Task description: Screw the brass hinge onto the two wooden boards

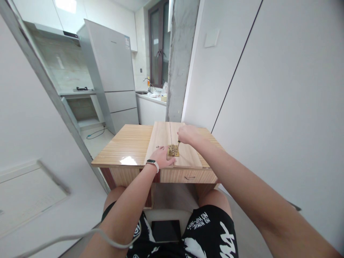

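Two pale wooden boards lie side by side on the desk, the left board and the right board meeting along a dark seam. A brass hinge lies flat across that seam. My left hand rests on the left board with its fingers apart, touching the hinge's left edge and the wood below it. Above the hinge's right leaf, my right hand is closed around a screwdriver. Its thin shaft points down at the leaf; the fist hides the handle. Small dark bits, perhaps screws, lie by my left fingers.
The glossy wood-grain desk has a drawer with a handle at the front. A white wall panel rises close on the right. A dark flat object lies between my legs. A pale cable crosses the lower left. Behind stands a fridge.
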{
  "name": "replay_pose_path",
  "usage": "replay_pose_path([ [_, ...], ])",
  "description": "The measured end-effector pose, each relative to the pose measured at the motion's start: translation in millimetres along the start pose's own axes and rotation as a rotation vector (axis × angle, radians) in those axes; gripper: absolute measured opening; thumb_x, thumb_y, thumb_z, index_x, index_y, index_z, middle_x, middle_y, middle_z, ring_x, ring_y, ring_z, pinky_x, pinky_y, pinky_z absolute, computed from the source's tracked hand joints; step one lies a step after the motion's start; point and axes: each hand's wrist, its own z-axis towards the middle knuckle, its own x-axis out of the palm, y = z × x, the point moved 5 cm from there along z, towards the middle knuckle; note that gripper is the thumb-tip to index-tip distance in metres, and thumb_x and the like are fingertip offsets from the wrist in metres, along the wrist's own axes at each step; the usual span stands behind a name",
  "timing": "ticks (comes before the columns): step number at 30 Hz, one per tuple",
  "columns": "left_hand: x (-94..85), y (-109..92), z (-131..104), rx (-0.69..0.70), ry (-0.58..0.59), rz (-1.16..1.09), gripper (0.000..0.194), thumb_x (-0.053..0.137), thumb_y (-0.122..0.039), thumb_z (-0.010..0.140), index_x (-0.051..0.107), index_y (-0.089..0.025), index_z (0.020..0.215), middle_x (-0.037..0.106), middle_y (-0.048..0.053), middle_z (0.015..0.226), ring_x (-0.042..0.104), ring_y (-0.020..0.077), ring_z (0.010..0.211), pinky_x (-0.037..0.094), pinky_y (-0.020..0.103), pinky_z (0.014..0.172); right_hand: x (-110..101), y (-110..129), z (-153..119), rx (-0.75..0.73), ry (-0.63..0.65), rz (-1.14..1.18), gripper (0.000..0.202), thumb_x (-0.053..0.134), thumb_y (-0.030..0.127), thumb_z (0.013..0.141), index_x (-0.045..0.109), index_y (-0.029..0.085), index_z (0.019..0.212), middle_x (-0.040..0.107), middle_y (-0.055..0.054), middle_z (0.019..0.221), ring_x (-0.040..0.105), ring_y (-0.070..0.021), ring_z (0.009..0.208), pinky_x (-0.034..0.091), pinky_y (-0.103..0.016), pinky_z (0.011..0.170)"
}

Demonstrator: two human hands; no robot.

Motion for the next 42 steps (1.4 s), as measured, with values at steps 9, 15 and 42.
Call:
replay_pose_path([
  [9,-3.4,-1.9,-1.3,-0.02,0.003,-0.066,0.073,0.064,-0.062,0.085,0.046,-0.02,0.142,0.062,0.014,0.135,0.052,0.0314,0.132,0.039,0.043,0.112,6.2,-2.4,6.6,0.055,-0.029,0.089,0.028,0.057,0.029,0.093,0.075,0.013,0.107,0.073,-0.024,0.109,0.07,-0.0335,0.103,0.054,-0.04,0.083],
  [15,-7.5,29.8,6.4,-0.259,-0.224,-0.102,0.049,0.059,-0.041,0.092,0.052,-0.016,0.134,0.058,0.015,0.133,0.051,0.0278,0.128,0.035,0.041,0.114,13.9,-12.3,-5.1,0.043,-0.157,0.236,0.036,0.046,0.04,0.103,0.069,0.013,0.109,0.073,-0.019,0.107,0.069,-0.0261,0.102,0.049,-0.032,0.085],
  [42,5.8,64.8,24.7,-0.499,-0.06,0.069,0.024,0.046,-0.014,0.095,0.063,-0.018,0.111,0.069,0.017,0.103,0.067,0.0266,0.099,0.049,0.036,0.083,59.7,-47.7,-71.1,0.203,-0.484,0.795,0.028,0.045,0.044,0.099,0.06,0.022,0.108,0.067,-0.003,0.081,0.062,-0.0206,0.073,0.041,-0.03,0.068],
])
